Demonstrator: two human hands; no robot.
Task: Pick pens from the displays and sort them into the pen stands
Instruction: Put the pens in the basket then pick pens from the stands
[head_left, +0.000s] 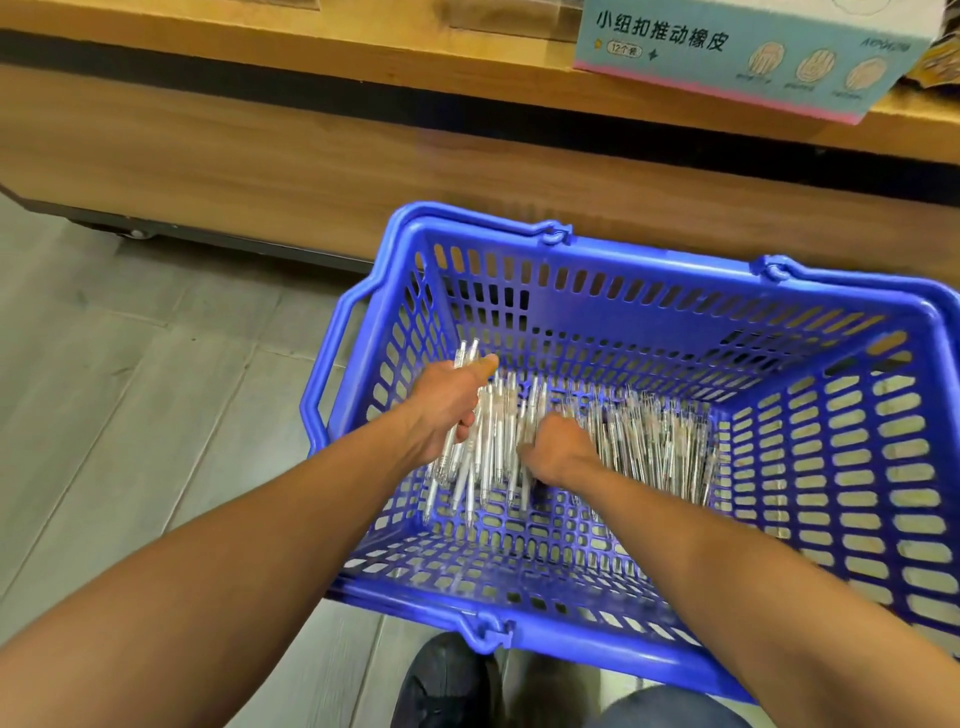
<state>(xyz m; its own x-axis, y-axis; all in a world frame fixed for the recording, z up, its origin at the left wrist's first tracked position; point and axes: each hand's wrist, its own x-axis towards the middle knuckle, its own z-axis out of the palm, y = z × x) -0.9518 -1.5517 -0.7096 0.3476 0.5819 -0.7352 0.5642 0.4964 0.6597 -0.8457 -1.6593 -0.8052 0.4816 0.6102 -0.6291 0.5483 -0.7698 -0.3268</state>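
A bundle of clear plastic pens (470, 441) is being gripped in the left hand (447, 410), fingers curled round the barrels, tips pointing toward six o'clock. More pens are being gathered by the right hand (558, 447), at three o'clock of the left, its fingers curled down into the heap of clear pens (654, 436) lying on the floor of the blue slotted plastic basket (675, 291); whether a pen is actually being pinched there cannot be told. The picking step is judged to be in hand. Next, the gathered pens are likely to need lifting clear of the basket and carrying to a stand. No pen stand is being shown. At twelve o'clock, a wooden counter (260, 156) and a pale blue printed carton (727, 52) are being cut off by the frame edge. The individual pens are being blurred together.
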